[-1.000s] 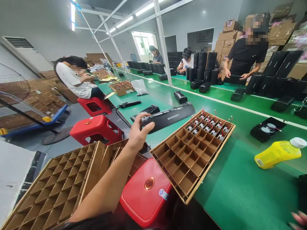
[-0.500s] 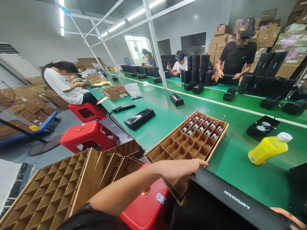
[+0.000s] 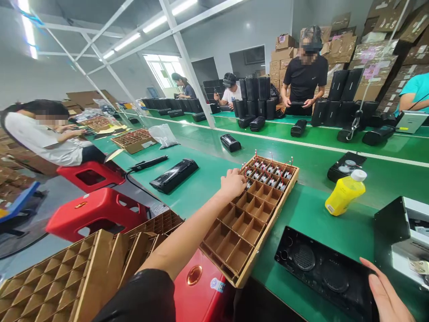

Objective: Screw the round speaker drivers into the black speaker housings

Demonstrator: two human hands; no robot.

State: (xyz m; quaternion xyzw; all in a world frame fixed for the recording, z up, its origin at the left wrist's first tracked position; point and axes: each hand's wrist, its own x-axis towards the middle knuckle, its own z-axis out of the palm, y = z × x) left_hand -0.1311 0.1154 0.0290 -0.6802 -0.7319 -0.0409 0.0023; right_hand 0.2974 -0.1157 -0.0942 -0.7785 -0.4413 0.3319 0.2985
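Cardboard tray (image 3: 241,237), wired components (image 3: 264,175) in far cells, left hand (image 3: 233,184) beside them

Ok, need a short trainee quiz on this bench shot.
1. Which hand is over the cardboard divider tray, left or right?
2. True or false: the yellow bottle has a white cap.
3. Fill the gap: the wires on the parts in the tray's far end are ___.

Key: 1. left hand; 2. true; 3. red.
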